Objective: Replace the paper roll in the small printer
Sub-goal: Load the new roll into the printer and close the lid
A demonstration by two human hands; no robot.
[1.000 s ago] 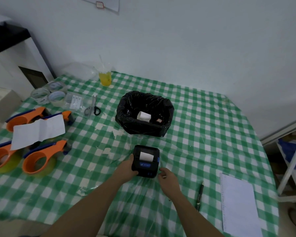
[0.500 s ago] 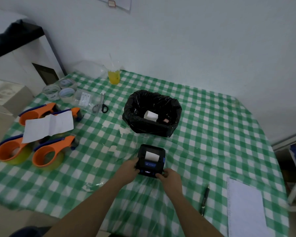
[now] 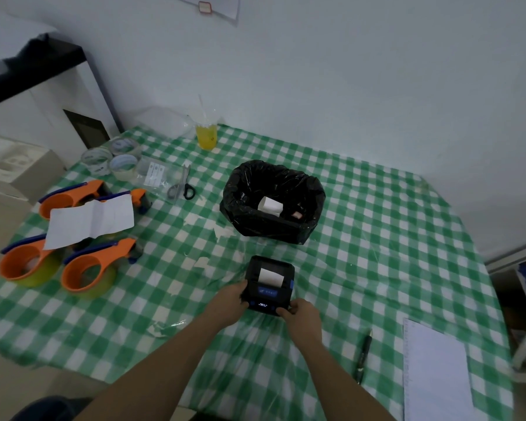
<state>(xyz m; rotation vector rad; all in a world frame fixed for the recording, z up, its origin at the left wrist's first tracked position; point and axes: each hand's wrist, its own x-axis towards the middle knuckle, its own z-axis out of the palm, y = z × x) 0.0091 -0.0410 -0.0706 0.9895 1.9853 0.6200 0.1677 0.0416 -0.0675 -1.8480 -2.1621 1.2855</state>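
Note:
The small black printer (image 3: pixel 269 284) rests on the green checked tablecloth (image 3: pixel 377 238), a white strip of paper (image 3: pixel 271 276) sticking out of its top and a small screen lit on its near face. My left hand (image 3: pixel 230 303) grips its near left side. My right hand (image 3: pixel 301 316) holds its near right corner. Behind it stands a bin lined with a black bag (image 3: pixel 274 202), with a white paper roll (image 3: pixel 270 206) lying inside.
Several orange tape dispensers (image 3: pixel 85 268) and a folded white sheet (image 3: pixel 88 220) lie at the left. Tape rolls (image 3: pixel 110 158), scissors (image 3: pixel 182 186) and a yellow drink cup (image 3: pixel 206 135) sit further back. A pen (image 3: pixel 363 354) and white paper (image 3: pixel 434 372) lie at the right.
My right hand has moved in from beside the printer and taken hold of its near right corner. The camera has tilted, so the scene sits lower in view.

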